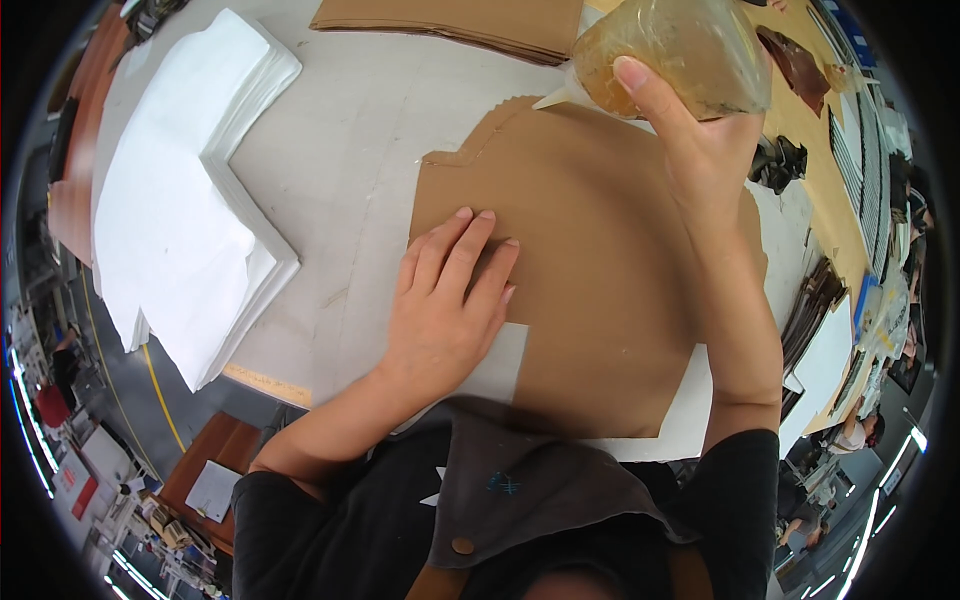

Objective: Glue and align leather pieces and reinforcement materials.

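Note:
A large brown flat panel [600,260], cut to a shape with notched upper corners, lies before me on the table. My left hand [445,290] rests palm down on its left part, fingers spread and holding nothing. My right hand [705,155] is wrapped round a clear squeeze bottle [690,45] of amber liquid, thumb on its near side. The bottle is tilted on its side, its pointed nozzle aimed left at the panel's far edge, near a scalloped stretch. Whether the tip touches the panel I cannot tell.
A thick stack of white sheets [180,190] lies to the left. More brown panels [460,25] are stacked at the far edge. On the right are dark folded pieces [815,310], a black object [778,163] and a dark red-brown piece [795,65].

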Action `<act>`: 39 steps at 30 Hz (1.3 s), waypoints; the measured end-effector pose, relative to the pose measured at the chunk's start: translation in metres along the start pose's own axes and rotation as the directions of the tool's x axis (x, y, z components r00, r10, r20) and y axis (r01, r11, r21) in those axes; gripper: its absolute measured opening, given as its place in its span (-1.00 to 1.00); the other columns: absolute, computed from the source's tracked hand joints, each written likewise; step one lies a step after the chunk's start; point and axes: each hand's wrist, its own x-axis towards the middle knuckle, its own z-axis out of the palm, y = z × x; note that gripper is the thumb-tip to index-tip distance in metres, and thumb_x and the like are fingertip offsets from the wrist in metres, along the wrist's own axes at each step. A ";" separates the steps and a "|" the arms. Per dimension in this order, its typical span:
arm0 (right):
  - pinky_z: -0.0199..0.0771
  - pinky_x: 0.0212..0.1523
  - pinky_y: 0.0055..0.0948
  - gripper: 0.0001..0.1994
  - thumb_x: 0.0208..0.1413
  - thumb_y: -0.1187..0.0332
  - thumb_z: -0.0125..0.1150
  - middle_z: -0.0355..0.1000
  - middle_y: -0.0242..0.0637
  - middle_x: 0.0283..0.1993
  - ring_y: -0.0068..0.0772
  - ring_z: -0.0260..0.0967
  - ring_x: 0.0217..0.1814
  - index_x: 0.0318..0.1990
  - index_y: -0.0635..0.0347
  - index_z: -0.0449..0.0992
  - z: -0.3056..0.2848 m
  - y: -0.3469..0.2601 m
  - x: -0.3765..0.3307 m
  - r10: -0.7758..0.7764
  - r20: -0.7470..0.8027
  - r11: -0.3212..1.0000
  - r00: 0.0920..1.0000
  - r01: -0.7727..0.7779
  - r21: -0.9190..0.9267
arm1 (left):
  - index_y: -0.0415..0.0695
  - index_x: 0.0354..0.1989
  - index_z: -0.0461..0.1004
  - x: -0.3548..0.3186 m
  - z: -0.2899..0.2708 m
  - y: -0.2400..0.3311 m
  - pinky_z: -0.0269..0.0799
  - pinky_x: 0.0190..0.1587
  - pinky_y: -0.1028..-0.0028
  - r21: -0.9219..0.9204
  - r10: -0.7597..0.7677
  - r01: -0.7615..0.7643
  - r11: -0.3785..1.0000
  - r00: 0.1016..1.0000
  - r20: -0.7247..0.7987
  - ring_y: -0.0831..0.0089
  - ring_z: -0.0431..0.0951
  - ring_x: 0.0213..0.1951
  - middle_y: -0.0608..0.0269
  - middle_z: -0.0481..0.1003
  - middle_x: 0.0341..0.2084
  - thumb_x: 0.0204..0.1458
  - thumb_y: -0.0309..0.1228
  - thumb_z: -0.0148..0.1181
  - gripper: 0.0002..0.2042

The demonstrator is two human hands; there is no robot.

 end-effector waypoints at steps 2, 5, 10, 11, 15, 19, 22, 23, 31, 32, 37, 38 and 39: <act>0.34 0.03 -0.40 -0.34 -0.18 0.46 0.43 0.36 -0.23 -0.07 -0.41 0.34 -0.03 0.10 0.34 0.20 -0.002 -0.005 -0.001 0.046 0.003 0.999 0.999 -0.046 0.027 | -0.17 -0.06 0.44 0.000 -0.001 0.000 0.21 0.04 0.17 0.013 -0.005 0.005 1.000 1.000 0.004 0.08 0.28 0.11 0.05 0.30 0.07 -0.17 -0.51 0.22 -0.60; 0.35 0.02 -0.41 -0.37 -0.18 0.47 0.42 0.38 -0.24 -0.09 -0.41 0.35 -0.05 0.08 0.35 0.23 -0.008 -0.012 0.000 0.108 0.003 0.989 0.994 -0.107 -0.104 | -0.17 -0.06 0.44 0.000 -0.001 -0.001 0.21 0.05 0.17 0.019 -0.008 0.008 1.000 1.000 0.016 0.07 0.28 0.11 0.04 0.30 0.08 -0.16 -0.52 0.21 -0.61; 0.32 0.06 -0.40 -0.33 -0.18 0.45 0.44 0.34 -0.21 -0.03 -0.42 0.31 0.02 0.11 0.33 0.19 -0.008 -0.016 -0.002 0.153 -0.041 0.984 0.987 -0.156 -0.082 | -0.18 -0.05 0.44 0.000 -0.003 0.000 0.19 0.06 0.17 0.024 -0.004 0.004 1.000 1.000 0.016 0.07 0.28 0.12 0.04 0.30 0.08 -0.15 -0.52 0.21 -0.61; 0.32 0.06 -0.40 -0.33 -0.18 0.45 0.44 0.34 -0.21 -0.03 -0.42 0.31 0.02 0.11 0.33 0.19 -0.007 -0.013 -0.002 0.152 -0.046 0.984 0.987 -0.156 -0.085 | -0.18 -0.05 0.44 0.001 -0.003 0.001 0.19 0.07 0.17 0.029 -0.004 0.004 1.000 1.000 0.020 0.07 0.28 0.12 0.04 0.30 0.08 -0.14 -0.52 0.21 -0.62; 0.31 0.08 -0.39 -0.30 -0.19 0.46 0.45 0.31 -0.19 0.00 -0.41 0.29 0.05 0.11 0.30 0.15 0.006 -0.004 0.000 0.007 0.033 0.996 0.999 -0.010 0.088 | -0.19 -0.06 0.44 0.002 -0.004 0.002 0.19 0.07 0.18 0.028 0.000 0.000 1.000 1.000 0.024 0.07 0.28 0.12 0.03 0.30 0.08 -0.14 -0.52 0.20 -0.62; 0.31 0.09 -0.37 -0.28 -0.21 0.46 0.45 0.29 -0.19 0.00 -0.41 0.28 0.07 0.12 0.29 0.13 0.015 -0.002 -0.001 -0.050 0.051 0.987 0.997 0.041 0.158 | -0.20 -0.06 0.45 0.001 -0.003 0.002 0.19 0.07 0.19 0.033 -0.006 0.005 0.999 1.000 0.029 0.07 0.28 0.12 0.02 0.31 0.07 -0.15 -0.53 0.20 -0.62; 0.31 0.09 -0.37 -0.28 -0.21 0.46 0.45 0.29 -0.19 0.01 -0.40 0.28 0.07 0.12 0.29 0.12 0.009 -0.004 0.003 -0.047 0.053 0.995 0.997 0.042 0.093 | -0.20 -0.06 0.45 0.001 -0.003 0.002 0.19 0.07 0.19 0.025 -0.001 0.000 1.000 1.000 0.019 0.07 0.28 0.11 0.02 0.31 0.07 -0.15 -0.53 0.20 -0.62; 0.31 0.09 -0.37 -0.28 -0.21 0.46 0.45 0.29 -0.19 0.01 -0.40 0.28 0.07 0.12 0.29 0.12 0.007 -0.006 0.004 -0.047 0.053 0.995 0.997 0.042 0.094 | -0.20 -0.06 0.45 0.001 -0.003 0.001 0.19 0.07 0.19 0.023 -0.001 0.001 1.000 1.000 0.014 0.07 0.29 0.11 0.02 0.31 0.07 -0.15 -0.54 0.21 -0.62; 0.30 0.10 -0.39 -0.30 -0.23 0.46 0.45 0.32 -0.17 0.00 -0.39 0.30 0.05 0.10 0.31 0.17 -0.017 -0.001 0.002 -0.039 -0.037 0.997 0.999 0.037 -0.064 | -0.18 -0.06 0.45 0.000 -0.002 0.001 0.19 0.07 0.19 0.039 0.000 -0.001 0.999 1.000 0.007 0.06 0.30 0.11 0.03 0.31 0.07 -0.15 -0.54 0.20 -0.62; 0.30 0.10 -0.39 -0.30 -0.23 0.46 0.45 0.32 -0.17 0.00 -0.39 0.30 0.05 0.10 0.31 0.17 -0.019 -0.002 0.001 -0.040 -0.041 0.997 0.998 0.037 -0.069 | -0.18 -0.06 0.45 0.000 -0.001 0.001 0.19 0.07 0.19 0.046 -0.002 0.002 0.999 1.000 0.007 0.07 0.29 0.11 0.03 0.31 0.07 -0.15 -0.55 0.19 -0.62; 0.30 0.10 -0.39 -0.30 -0.23 0.45 0.45 0.34 -0.18 -0.02 -0.39 0.31 0.04 0.09 0.32 0.18 -0.036 -0.005 -0.002 -0.013 -0.068 0.991 0.998 0.004 -0.133 | -0.17 -0.04 0.44 0.000 -0.002 0.000 0.18 0.09 0.19 0.068 0.004 -0.005 0.998 1.000 0.011 0.07 0.29 0.11 0.04 0.31 0.07 -0.12 -0.54 0.19 -0.62; 0.30 0.10 -0.39 -0.30 -0.23 0.45 0.45 0.34 -0.18 -0.02 -0.39 0.31 0.04 0.09 0.32 0.18 -0.039 -0.005 -0.003 -0.013 -0.075 0.990 0.997 0.003 -0.138 | -0.17 -0.04 0.43 0.000 -0.002 0.000 0.18 0.10 0.19 0.075 0.002 -0.003 0.997 1.000 0.014 0.07 0.29 0.11 0.04 0.30 0.07 -0.11 -0.54 0.18 -0.63; 0.30 0.10 -0.39 -0.30 -0.23 0.46 0.45 0.34 -0.18 -0.02 -0.39 0.30 0.04 0.09 0.32 0.18 -0.042 -0.005 -0.004 -0.003 -0.089 0.991 0.996 -0.010 -0.134 | -0.17 -0.04 0.43 0.000 -0.001 0.000 0.18 0.10 0.19 0.074 0.009 -0.010 0.997 1.000 0.017 0.07 0.29 0.11 0.04 0.30 0.07 -0.11 -0.54 0.18 -0.63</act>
